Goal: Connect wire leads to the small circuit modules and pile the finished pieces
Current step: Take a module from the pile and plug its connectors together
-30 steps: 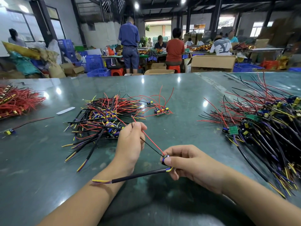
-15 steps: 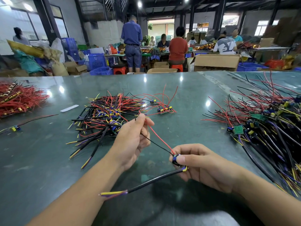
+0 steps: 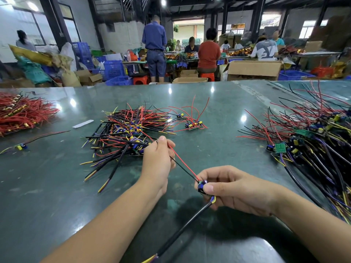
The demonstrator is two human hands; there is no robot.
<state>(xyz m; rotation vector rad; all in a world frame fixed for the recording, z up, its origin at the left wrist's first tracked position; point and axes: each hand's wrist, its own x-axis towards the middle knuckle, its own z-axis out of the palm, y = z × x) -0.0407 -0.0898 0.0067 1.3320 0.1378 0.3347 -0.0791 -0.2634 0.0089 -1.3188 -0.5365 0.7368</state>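
Note:
My right hand (image 3: 230, 188) pinches a small blue circuit module (image 3: 201, 186) just above the green table (image 3: 47, 196). A red lead (image 3: 182, 162) and a thin black lead (image 3: 182, 170) run from the module up to my left hand (image 3: 158, 164), which pinches their far ends. A thick black cable (image 3: 187, 223) with yellow and purple cores hangs from the module toward me. Straight ahead lies a pile of wired modules (image 3: 125, 130). A second, larger pile (image 3: 311, 141) with green boards spreads at the right.
A bundle of red wires (image 3: 20, 112) lies at the far left, one loose wired module (image 3: 20, 147) near it. A white strip (image 3: 83, 123) and a small cluster of modules (image 3: 193, 125) sit further back. Behind the table are people, cardboard boxes and blue crates.
My hands and the module have shifted slightly right and toward me. The leads stay stretched between both hands, and the thick cable's free end now reaches the bottom edge.

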